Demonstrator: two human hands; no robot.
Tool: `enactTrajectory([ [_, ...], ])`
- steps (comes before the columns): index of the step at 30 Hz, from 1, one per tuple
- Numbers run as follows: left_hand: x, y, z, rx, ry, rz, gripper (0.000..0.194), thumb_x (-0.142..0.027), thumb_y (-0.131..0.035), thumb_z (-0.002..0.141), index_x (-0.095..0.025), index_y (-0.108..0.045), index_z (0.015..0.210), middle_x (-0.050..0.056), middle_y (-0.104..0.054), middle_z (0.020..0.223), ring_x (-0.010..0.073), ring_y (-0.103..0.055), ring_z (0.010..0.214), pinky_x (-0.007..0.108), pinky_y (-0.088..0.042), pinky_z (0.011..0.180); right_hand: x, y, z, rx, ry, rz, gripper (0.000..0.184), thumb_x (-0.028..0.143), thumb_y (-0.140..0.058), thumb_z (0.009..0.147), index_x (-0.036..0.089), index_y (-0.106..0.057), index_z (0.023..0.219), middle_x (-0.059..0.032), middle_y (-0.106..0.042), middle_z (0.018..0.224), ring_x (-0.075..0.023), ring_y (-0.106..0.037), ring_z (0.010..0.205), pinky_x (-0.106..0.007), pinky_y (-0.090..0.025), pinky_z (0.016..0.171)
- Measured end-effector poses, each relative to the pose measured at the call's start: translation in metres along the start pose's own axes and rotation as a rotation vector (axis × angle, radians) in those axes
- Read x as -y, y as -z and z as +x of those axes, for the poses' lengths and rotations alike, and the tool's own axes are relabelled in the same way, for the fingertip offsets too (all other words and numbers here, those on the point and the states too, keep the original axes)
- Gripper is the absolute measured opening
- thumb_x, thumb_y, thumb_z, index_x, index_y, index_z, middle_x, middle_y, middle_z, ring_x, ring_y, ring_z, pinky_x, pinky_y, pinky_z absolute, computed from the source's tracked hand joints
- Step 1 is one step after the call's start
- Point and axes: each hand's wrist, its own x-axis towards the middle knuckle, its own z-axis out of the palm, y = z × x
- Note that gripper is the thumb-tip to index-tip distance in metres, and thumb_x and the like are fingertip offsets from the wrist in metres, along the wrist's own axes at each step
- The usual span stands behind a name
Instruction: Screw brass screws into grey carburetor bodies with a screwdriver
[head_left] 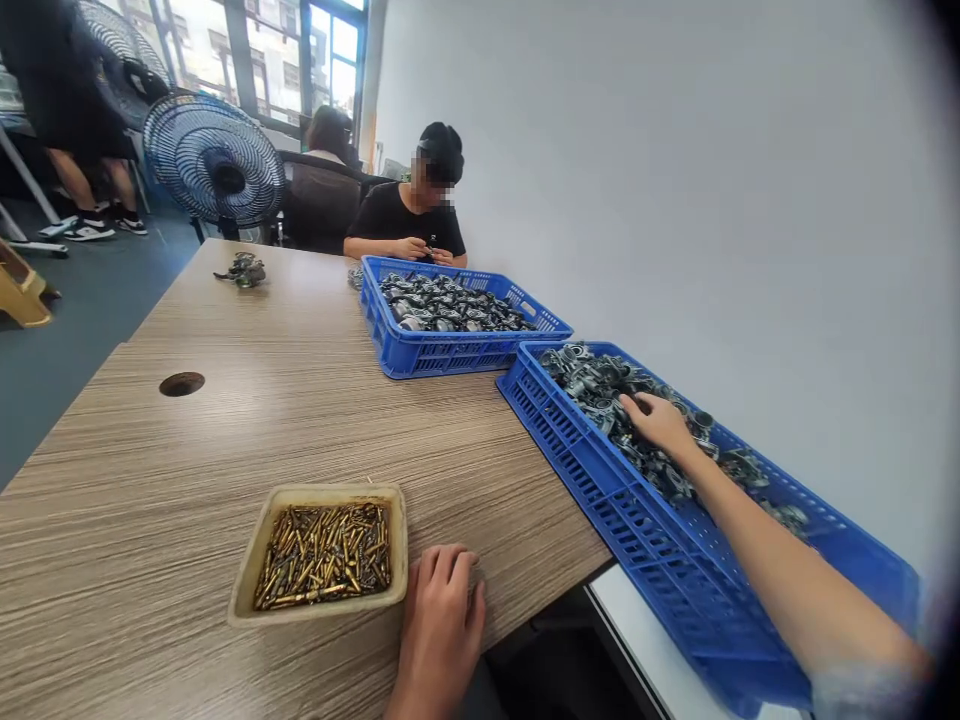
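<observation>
My right hand [658, 420] reaches into the near blue crate [600, 465], its thumb and fingers closing on a grey metal casting in the heap. These castings [589, 380] look like carburetor bodies. On the wooden table, my left hand [442, 615] rests beside a cream plastic tub [247, 560], fingers curled and pointing away from me. Whatever is under those fingers, if anything, is hidden. Many thin brass pins [330, 550] and dark small pieces fill the tub.
Behind the near crate, another blue crate [465, 355] holds more metal parts. A metal assembly [244, 270] lies at the table's far left, beyond a round cable hole [181, 384]. A person [409, 220] sits at the far end, handling a small part. A fan [214, 165] stands behind.
</observation>
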Motion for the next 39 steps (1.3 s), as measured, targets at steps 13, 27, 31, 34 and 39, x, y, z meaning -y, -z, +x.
enactTrajectory([
  [13,0.01,0.0,0.003,-0.059,-0.082,0.082,0.022,-0.022,-0.056,0.1,-0.026,-0.07,0.116,0.01,-0.074,0.117,0.0289,-0.067,0.108,0.045,-0.056,0.09,0.006,0.021,-0.013,0.053,0.14,-0.023,0.036,0.051,-0.05,0.095,0.024,-0.046,0.072,-0.0051,-0.059,0.069,-0.0215,-0.051,0.069,-0.032,-0.035,0.067],
  [27,0.011,0.0,0.004,-0.036,-0.084,0.107,0.02,-0.027,-0.056,0.102,-0.027,-0.07,0.116,0.007,-0.074,0.116,0.0285,-0.066,0.109,0.045,-0.054,0.092,0.017,0.039,-0.019,0.172,0.259,-0.253,0.031,0.049,-0.05,0.101,0.023,-0.064,0.092,-0.0083,-0.071,0.079,-0.0241,-0.061,0.072,-0.03,-0.032,0.063],
  [31,0.018,0.0,0.005,-0.021,-0.109,0.121,0.021,-0.026,-0.056,0.102,-0.026,-0.07,0.117,0.007,-0.074,0.117,0.0274,-0.066,0.109,0.044,-0.053,0.092,0.011,0.033,-0.025,0.158,0.25,-0.183,0.031,0.048,-0.049,0.101,0.023,-0.061,0.088,-0.0075,-0.07,0.078,-0.0229,-0.059,0.07,-0.03,-0.034,0.064],
  [34,0.019,0.001,0.004,-0.002,-0.118,0.119,0.021,-0.025,-0.055,0.102,-0.026,-0.07,0.118,0.008,-0.074,0.118,0.0273,-0.066,0.11,0.043,-0.053,0.092,0.014,0.028,-0.028,0.115,0.234,-0.11,0.032,0.046,-0.048,0.1,0.023,-0.054,0.078,-0.0072,-0.067,0.073,-0.022,-0.056,0.067,-0.031,-0.036,0.066],
  [39,0.007,0.003,0.003,0.021,-0.053,0.096,0.022,-0.016,-0.055,0.1,-0.025,-0.068,0.116,0.008,-0.073,0.118,0.0273,-0.064,0.112,0.043,-0.05,0.094,0.017,0.024,-0.025,0.07,0.205,-0.115,0.03,0.042,-0.052,0.095,0.025,-0.046,0.071,-0.0078,-0.065,0.072,-0.0228,-0.056,0.069,-0.032,-0.035,0.067],
])
